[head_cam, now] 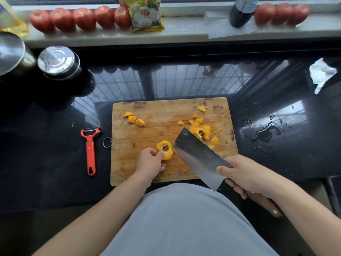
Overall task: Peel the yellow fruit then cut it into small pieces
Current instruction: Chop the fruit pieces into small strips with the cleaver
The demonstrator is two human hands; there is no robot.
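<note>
- Head view: the left hand [150,161] pinches the yellow fruit [164,149] between curled fingertips on the cutting board [166,111], dark core end facing up. The right hand [247,174] is wrapped round the wooden handle of the cleaver [198,156], whose blade is tilted, its front corner just beside the fruit.
- The fingertips sit right against the fruit on the side away from the blade; the piece is small and rounded, so I judge a downward chop could roll it and pull the fingers under the edge.
- The peeled flesh looks wet, so the pinch may slip as the blade bites.
- The core appears hard; a cut through it may stall or glance sideways towards the left hand.
- Cut pieces [134,120] lie at the far left of the board and a heap of peel and scraps [202,131] at the right, partly behind the blade; a wide swing could scatter them onto the counter [55,145].
- The red peeler [90,145] lies off the board to the left, well apart from both hands, and poses little risk.
- Spilled water [265,130] sits on the counter right of the board.
</note>
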